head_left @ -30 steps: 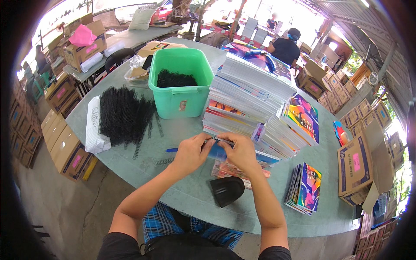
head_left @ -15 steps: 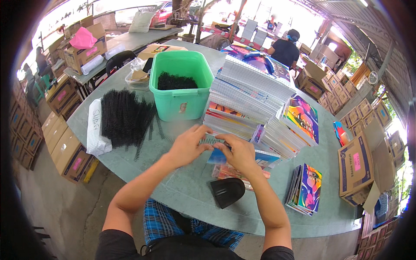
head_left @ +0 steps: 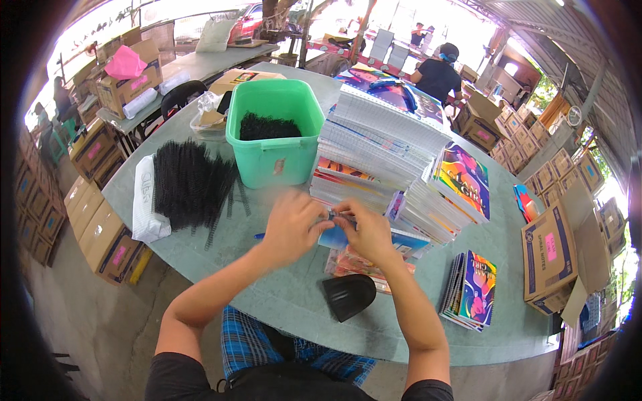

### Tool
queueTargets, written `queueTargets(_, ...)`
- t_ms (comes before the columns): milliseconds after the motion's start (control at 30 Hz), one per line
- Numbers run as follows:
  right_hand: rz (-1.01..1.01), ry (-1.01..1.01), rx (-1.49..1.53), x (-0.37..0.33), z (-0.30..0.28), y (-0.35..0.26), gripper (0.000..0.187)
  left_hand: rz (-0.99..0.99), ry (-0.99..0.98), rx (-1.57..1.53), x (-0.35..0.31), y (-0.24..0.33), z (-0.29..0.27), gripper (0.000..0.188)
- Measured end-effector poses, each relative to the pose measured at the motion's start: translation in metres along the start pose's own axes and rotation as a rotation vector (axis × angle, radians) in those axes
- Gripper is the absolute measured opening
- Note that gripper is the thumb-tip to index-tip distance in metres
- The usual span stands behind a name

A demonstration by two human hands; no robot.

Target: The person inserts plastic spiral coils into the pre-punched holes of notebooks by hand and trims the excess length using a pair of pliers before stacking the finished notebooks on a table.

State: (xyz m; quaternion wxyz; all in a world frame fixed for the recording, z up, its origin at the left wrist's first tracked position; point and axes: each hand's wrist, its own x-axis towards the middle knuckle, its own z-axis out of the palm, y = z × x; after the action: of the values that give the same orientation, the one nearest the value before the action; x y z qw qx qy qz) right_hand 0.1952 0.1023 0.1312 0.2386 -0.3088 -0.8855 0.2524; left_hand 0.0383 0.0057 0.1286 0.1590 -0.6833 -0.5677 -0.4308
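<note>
My left hand point(head_left: 291, 224) and my right hand point(head_left: 364, 230) meet over the table, fingers pinched together. Between their fingertips a short piece of dark spiral binding coil point(head_left: 330, 215) shows; most of it is hidden. Motion smears the left hand slightly. Under the hands lies a blue-covered notebook point(head_left: 409, 242), on top of an orange-patterned one point(head_left: 354, 262). A blue pen-like tip point(head_left: 259, 236) pokes out beside my left hand. Close to my right forearm rests a black curved plastic piece point(head_left: 349, 297).
A green tub point(head_left: 277, 160) holding black coils stands beyond my hands, with a heap of black coils point(head_left: 190, 184) to its left. Tall notebook stacks point(head_left: 381, 134) rise behind my right hand. Finished spiral notebooks point(head_left: 478, 287) and an open carton point(head_left: 552, 257) are at right.
The fingertips have drawn closer together, so less of the coil shows between them. My left hand has shifted slightly right, and a blue tip now shows beside it.
</note>
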Motion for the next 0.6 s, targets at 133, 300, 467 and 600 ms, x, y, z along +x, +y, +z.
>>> queueTargets(133, -0.091, 0.103, 0.094, 0.003, 0.006, 0.0, 0.017, -0.132, -0.624, -0.045, -0.07, 0.03, 0.053, 0.039)
queueTargets(300, -0.267, 0.434, -0.339, -0.003, 0.007, 0.006, 0.019, -0.207, -0.879, -0.317, -0.083, 0.059, 0.079, 0.057)
queueTargets(467, -0.1, 0.285, -0.288, -0.035, -0.021, 0.035, 0.011, -0.248, 0.092, -0.139, -0.011, 0.015, -0.004, 0.048)
queueTargets(600, -0.158, 0.237, -0.22, -0.038, -0.023, 0.03, 0.01, -0.198, -0.129, -0.073, -0.013, 0.015, 0.0, 0.037)
